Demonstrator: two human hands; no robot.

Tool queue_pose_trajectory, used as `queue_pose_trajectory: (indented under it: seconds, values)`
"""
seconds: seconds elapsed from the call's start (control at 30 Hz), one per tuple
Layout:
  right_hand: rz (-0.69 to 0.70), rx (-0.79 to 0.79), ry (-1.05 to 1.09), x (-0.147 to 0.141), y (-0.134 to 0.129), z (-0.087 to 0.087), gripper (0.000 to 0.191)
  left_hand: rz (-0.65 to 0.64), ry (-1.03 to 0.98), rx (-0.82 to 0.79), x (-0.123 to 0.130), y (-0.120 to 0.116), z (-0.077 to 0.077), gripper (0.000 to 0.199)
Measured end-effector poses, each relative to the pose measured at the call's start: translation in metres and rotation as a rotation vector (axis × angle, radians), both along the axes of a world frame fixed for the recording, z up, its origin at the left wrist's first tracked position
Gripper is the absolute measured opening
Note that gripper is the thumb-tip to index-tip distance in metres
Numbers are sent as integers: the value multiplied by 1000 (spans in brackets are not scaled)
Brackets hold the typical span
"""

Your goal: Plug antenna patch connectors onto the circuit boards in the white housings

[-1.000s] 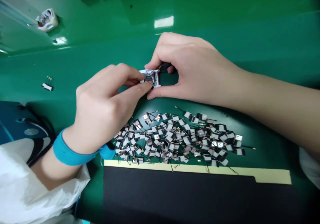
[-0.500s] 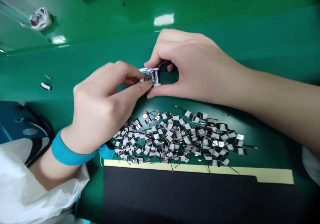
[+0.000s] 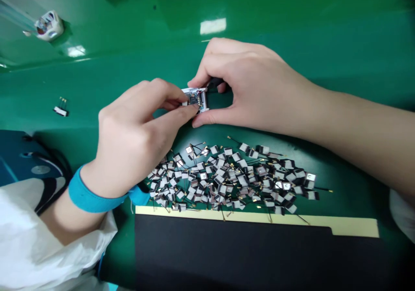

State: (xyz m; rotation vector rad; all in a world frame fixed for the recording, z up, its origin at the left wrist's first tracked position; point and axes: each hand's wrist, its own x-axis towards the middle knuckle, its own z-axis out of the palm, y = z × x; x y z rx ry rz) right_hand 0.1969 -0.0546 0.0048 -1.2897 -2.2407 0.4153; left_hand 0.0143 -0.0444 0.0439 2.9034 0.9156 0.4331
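Module [image 3: 194, 99], a small white-framed circuit board, is held between both hands, above the middle of the green desk [image 3: 292, 36]. Whether it touches the desk cannot be told. The left hand [image 3: 136, 142] grips the module's left end, pinched between thumb and fingers. The right hand [image 3: 253, 81] clenches its right end, with the thumb below and the fingers curled over the top. A short black piece [image 3: 215, 82] sits at the module's far edge, just under the right fingers.

Just below the hands lies a loose pile of patch antennas [image 3: 227, 178], small flat squares with thin black cables ending in gold tips. Many of them overlap, and the left wrist lies just beside the pile. Along the pile's lower edge runs a cream strip [image 3: 259, 218], topping a black sheet [image 3: 227, 252]. A few cables reach onto the strip.

A blue band [image 3: 90, 198] circles the left wrist, and a white sleeve [image 3: 39, 226] covers the arm behind it. Another white sleeve [image 3: 402, 215] shows at the right edge. Left of the hands, a small pin connector [image 3: 60, 111] lies alone on the desk. Farther off, at upper left, sits a white plastic part [image 3: 48, 26]. A dark blue panel [image 3: 19, 152] fills the lower left.
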Motion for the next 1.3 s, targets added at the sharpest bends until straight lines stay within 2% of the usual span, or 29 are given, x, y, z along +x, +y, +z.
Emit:
queue_pose_trajectory:
  seconds: [0.1,0.17,0.37,0.53,0.63,0.87,1.0,1.17,1.3]
  values:
    - [28,-17,51,6,-2,4,35,-46,-8,42,-2,2,-2,19]
    - [9,-20,84,10,-5,8,24,-24,-30,16,-2,2,-3,18]
    - [-103,184,140,18,-21,17,28,40,-78,-97,-1,2,-4,12]
    - [-167,224,212,4,-28,21,15,-62,-97,-77,-5,5,-7,13]
    - [-186,247,236,-6,-26,21,10,-57,-112,-105,-5,6,-8,14]
    - [-102,313,164,-11,-22,19,12,-22,-86,-164,-3,5,-8,17]
    - [-111,336,155,-11,-23,17,7,33,-85,-217,-3,5,-8,14]
    - [-121,338,93,-12,-24,16,12,-63,-62,-138,-5,6,-9,20]
    - [-127,340,27,-15,-26,17,17,-75,-60,-135,-7,6,-11,25]
